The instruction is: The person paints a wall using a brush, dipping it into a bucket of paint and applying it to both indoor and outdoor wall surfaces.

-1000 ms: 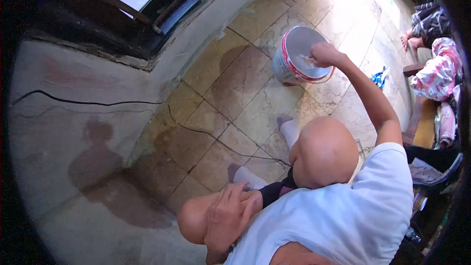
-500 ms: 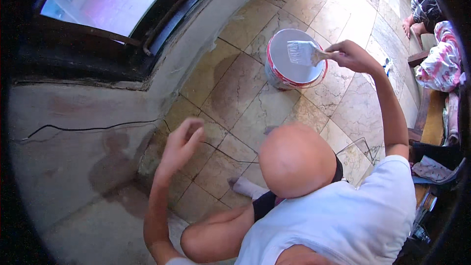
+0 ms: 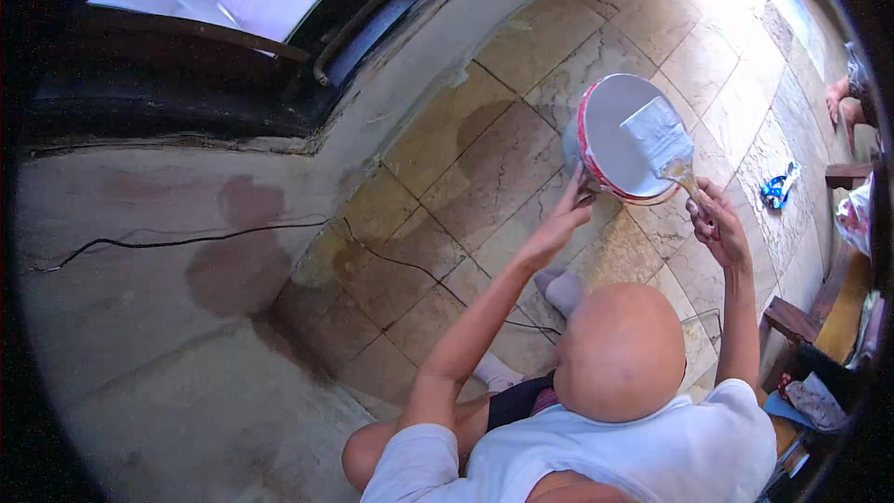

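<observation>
Steadying the paint bucket on the tiled floor with my left hand's spread fingers, my right hand, closed around the brush, holds its loaded bristles over the paint, wall seemingly unpainted.

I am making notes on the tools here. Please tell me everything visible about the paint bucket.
The paint bucket is round, with a red rim and grey-white paint inside. It stands on the tiled floor. The left hand touches its near edge. The right hand holds a wide paintbrush, its bristles coated in paint, over the opening.
</observation>
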Demonstrator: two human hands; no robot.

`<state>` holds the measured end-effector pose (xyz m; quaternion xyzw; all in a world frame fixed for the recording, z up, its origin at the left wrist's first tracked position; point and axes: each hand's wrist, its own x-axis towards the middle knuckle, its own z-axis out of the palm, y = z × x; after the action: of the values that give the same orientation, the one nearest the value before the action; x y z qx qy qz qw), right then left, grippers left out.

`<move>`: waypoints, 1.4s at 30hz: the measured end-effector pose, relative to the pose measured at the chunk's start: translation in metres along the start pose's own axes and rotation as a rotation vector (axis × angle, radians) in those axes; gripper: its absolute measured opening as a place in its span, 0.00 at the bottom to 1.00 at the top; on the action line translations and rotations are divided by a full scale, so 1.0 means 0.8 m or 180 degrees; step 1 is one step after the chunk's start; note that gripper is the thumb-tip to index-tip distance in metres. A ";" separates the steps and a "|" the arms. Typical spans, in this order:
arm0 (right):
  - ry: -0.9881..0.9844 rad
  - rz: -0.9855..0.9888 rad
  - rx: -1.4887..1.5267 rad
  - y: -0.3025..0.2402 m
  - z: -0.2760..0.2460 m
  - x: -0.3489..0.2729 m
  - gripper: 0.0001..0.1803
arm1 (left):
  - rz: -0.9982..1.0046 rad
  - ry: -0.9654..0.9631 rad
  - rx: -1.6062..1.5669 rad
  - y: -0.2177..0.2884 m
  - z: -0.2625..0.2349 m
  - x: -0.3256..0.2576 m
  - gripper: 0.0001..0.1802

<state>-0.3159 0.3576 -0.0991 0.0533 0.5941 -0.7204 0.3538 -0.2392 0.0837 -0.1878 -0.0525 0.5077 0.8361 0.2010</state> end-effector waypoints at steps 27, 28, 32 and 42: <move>0.0923 -0.1867 -0.0266 0.131 0.376 0.325 0.22 | -0.1812 0.1615 0.4094 0.235 0.060 -0.363 0.27; 0.1055 -0.1772 -0.0354 0.136 0.385 0.329 0.22 | -0.1720 0.1730 0.4007 0.229 0.069 -0.373 0.27; 0.0780 -0.1983 -0.0342 0.175 0.409 0.335 0.22 | -0.1945 0.2175 0.3338 0.220 0.101 -0.388 0.25; 0.1067 -0.2129 -0.0446 0.132 0.354 0.351 0.21 | -0.1951 0.2680 0.3712 0.217 0.077 -0.401 0.27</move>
<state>-0.3669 -0.0258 -0.2436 -0.0508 0.6761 -0.7351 -0.0002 -0.0068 -0.0235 0.0787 -0.3890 0.8614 0.2512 0.2087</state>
